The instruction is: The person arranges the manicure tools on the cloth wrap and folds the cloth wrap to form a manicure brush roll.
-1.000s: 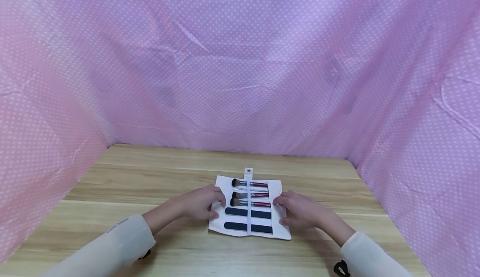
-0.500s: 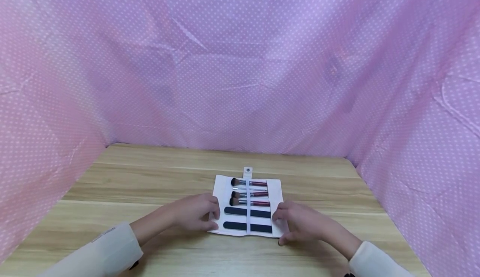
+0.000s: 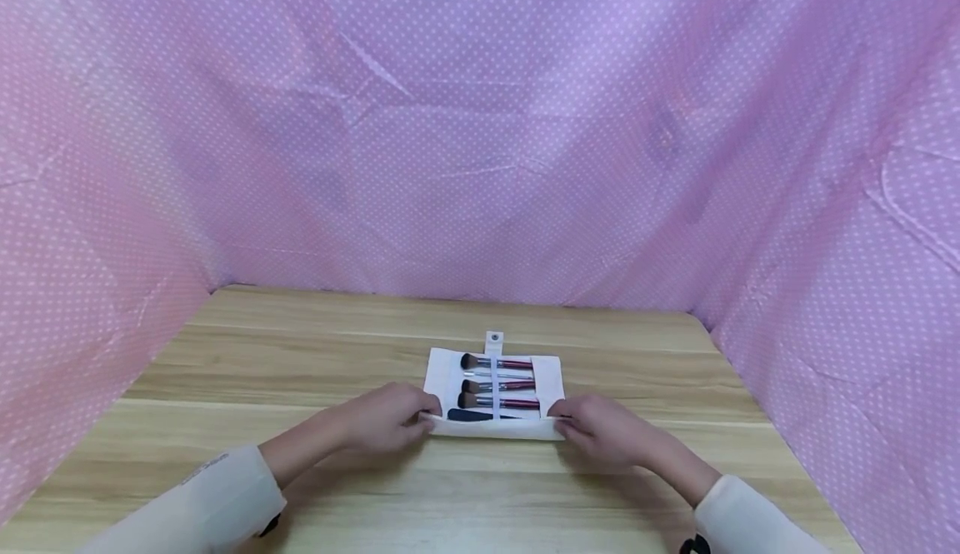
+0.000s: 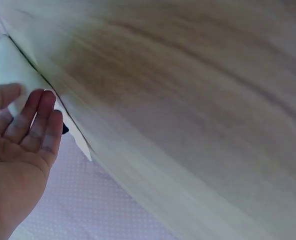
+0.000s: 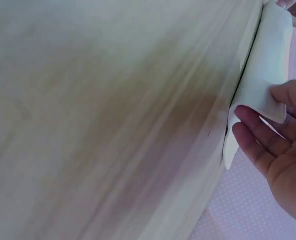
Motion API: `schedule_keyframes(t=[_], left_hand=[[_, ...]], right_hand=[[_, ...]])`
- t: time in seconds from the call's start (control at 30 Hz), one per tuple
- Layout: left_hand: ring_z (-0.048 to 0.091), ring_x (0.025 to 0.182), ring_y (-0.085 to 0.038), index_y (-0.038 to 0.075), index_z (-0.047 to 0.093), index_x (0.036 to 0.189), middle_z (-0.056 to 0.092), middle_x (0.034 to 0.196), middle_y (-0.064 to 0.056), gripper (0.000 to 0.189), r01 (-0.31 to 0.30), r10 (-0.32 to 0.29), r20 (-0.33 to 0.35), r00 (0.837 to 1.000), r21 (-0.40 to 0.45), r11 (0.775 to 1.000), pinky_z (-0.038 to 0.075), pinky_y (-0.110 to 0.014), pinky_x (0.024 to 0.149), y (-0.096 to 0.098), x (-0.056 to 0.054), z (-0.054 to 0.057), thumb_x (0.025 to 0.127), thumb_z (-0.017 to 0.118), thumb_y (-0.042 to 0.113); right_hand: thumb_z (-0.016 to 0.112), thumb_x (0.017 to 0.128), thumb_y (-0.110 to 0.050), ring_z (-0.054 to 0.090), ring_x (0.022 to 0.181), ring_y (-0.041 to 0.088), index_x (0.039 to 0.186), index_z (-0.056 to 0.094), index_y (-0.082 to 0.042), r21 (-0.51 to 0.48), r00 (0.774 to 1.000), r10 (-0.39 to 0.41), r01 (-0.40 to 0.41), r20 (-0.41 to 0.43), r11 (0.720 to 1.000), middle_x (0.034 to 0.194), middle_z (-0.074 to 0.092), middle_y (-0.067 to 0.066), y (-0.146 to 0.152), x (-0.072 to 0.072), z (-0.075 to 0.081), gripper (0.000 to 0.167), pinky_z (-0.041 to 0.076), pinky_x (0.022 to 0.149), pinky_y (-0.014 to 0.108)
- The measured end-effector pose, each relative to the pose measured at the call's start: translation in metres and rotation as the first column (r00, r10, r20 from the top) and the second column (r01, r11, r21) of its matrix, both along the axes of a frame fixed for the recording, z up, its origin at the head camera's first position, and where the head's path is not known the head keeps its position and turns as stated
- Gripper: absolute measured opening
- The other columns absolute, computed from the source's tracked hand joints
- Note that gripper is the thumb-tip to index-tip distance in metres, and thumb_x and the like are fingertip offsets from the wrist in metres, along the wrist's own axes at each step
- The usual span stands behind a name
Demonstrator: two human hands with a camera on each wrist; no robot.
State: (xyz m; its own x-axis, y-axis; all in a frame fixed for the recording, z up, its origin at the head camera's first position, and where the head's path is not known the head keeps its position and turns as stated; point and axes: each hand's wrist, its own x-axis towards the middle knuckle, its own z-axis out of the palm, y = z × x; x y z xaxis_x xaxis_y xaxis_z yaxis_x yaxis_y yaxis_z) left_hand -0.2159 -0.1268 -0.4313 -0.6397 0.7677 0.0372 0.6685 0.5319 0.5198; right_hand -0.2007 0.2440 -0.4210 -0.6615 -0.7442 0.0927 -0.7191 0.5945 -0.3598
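Note:
A white fabric brush roll (image 3: pixel 551 375) lies on the table, its near part folded up and over. Several makeup brushes (image 3: pixel 517 404) with red handles lie across it under a white elastic band (image 3: pixel 495 387). Below them shows part of a black flat strip (image 3: pixel 467 415); the fold hides the rest. My left hand (image 3: pixel 382 421) pinches the left end of the folded edge (image 3: pixel 495 429), and my right hand (image 3: pixel 607 431) the right end. In the right wrist view, thumb and fingers hold the curled-up fabric (image 5: pixel 268 65) between them.
A strap with a metal snap (image 3: pixel 494 341) sticks out from the roll's far edge. The wooden table (image 3: pixel 300 337) is bounded at the back and sides by a pink dotted cloth (image 3: pixel 480 162).
Both hands have taken hold of the roll's near corners and lifted that edge up and away from me. It now covers the lower black strip and part of the upper one.

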Motion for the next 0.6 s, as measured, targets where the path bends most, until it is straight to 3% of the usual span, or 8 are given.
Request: schedule_keyframes(t=[0.17, 0.3, 0.47, 0.6], left_hand=[[0.044, 0.060, -0.003, 0.017, 0.063, 0.103, 0.051, 0.069, 0.012, 0.006, -0.153, 0.147, 0.077, 0.986, 0.071, 0.986, 0.041, -0.024, 0.057, 0.005, -0.009, -0.004, 0.104, 0.058, 0.015], [0.041, 0.055, -0.005, 0.010, 0.061, 0.108, 0.046, 0.065, 0.009, 0.006, -0.221, 0.205, 0.137, 0.969, 0.110, 0.969, 0.037, -0.025, 0.054, 0.008, -0.015, -0.008, 0.104, 0.056, 0.011], [0.050, 0.069, -0.012, 0.005, 0.058, 0.111, 0.055, 0.078, 0.002, 0.009, -0.300, 0.260, 0.235, 0.937, 0.158, 0.941, 0.043, -0.028, 0.064, 0.010, -0.020, -0.013, 0.105, 0.055, 0.011], [0.055, 0.083, -0.018, 0.004, 0.056, 0.110, 0.062, 0.092, -0.004, 0.009, -0.357, 0.303, 0.269, 0.914, 0.178, 0.917, 0.046, -0.033, 0.072, 0.013, -0.023, -0.015, 0.105, 0.054, 0.012]], right_hand=[[0.057, 0.102, -0.003, 0.046, 0.069, -0.001, 0.104, 0.064, -0.010, -0.104, 0.997, -0.050, 0.056, 0.060, 0.993, 0.079, 0.055, -0.012, 0.005, -0.009, -0.002, 0.010, 0.044, 0.063, 0.023], [0.052, 0.104, -0.003, 0.049, 0.072, 0.002, 0.107, 0.058, -0.008, -0.131, 0.995, -0.052, 0.062, 0.080, 0.989, 0.082, 0.058, -0.007, 0.005, -0.014, -0.007, 0.008, 0.045, 0.065, 0.023], [0.050, 0.105, -0.002, 0.051, 0.075, 0.004, 0.106, 0.058, -0.007, -0.165, 0.984, -0.091, 0.116, 0.153, 0.979, 0.084, 0.058, -0.005, 0.005, -0.019, -0.011, 0.010, 0.045, 0.066, 0.024], [0.049, 0.105, -0.001, 0.051, 0.075, 0.007, 0.106, 0.058, -0.006, -0.179, 0.979, -0.121, 0.150, 0.162, 0.972, 0.083, 0.057, -0.004, 0.003, -0.025, -0.012, 0.010, 0.044, 0.067, 0.025]])
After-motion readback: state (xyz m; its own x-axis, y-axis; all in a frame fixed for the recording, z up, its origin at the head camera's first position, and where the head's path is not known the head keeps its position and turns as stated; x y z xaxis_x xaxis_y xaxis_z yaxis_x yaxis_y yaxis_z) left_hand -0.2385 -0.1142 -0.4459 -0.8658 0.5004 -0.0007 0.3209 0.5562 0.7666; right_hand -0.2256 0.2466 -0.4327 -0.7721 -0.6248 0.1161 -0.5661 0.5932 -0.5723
